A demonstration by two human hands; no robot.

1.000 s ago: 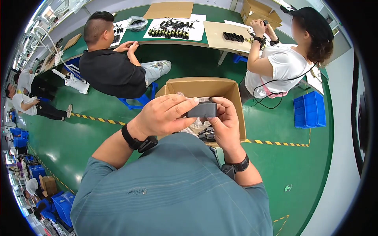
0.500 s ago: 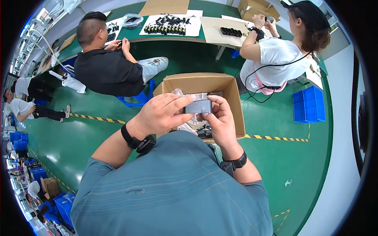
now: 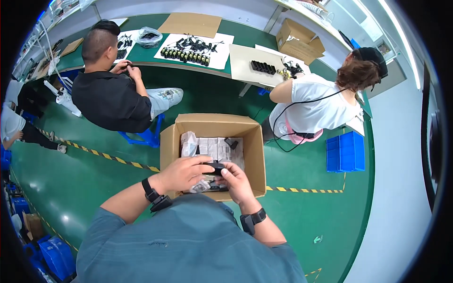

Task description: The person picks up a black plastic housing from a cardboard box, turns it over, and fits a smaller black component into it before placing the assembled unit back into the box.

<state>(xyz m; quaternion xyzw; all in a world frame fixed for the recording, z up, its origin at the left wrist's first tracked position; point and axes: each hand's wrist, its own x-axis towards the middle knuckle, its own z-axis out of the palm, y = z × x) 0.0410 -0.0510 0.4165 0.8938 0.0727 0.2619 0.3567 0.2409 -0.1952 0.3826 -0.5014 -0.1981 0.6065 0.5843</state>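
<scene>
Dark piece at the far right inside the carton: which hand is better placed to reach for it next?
Probably the right hand: the dark piece lies almost straight ahead of it, while the left hand sits farther to the left. Both hands are on the black device.

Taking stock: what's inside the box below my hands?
Pale sheeting, crumpled wrapping, dark pieces show; anything beneath the sheeting or behind your hands and held black part is hidden.

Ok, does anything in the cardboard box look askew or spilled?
Nothing looks spilled, but one dark piece lies at a slant on the paper toward the far right of the box, looking stray by itself.
</scene>
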